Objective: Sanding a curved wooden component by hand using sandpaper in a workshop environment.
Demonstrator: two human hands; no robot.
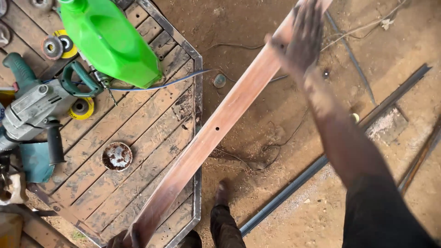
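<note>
Steel bar (pixel 216 128), a long flat rust-brown strip with a small hole drilled near its middle, runs on a diagonal from the near right corner of the tabletop (pixel 138 133) out past the tabletop's right edge and up over the dirt floor (pixel 257 55). Its long axis points away from the person and to the right, with the near end over the slatted wooden top and the far end raised in the air.

The right hand (pixel 301 34) lies at the far upper end, fingers spread flat across the bar's face; whether it curls around the edge I cannot tell, since the hand is blurred. The left hand (pixel 125 239) sits at the near lower end, at the tabletop's near edge, and seems closed about the bar, though only a sliver of it shows. So the bar spans between both hands, the left much nearer the body.

On the tabletop's left side rest a drill (pixel 32 108), a green jug (pixel 112 41) and grinding discs (pixel 57 46), well apart from the bar.
</note>
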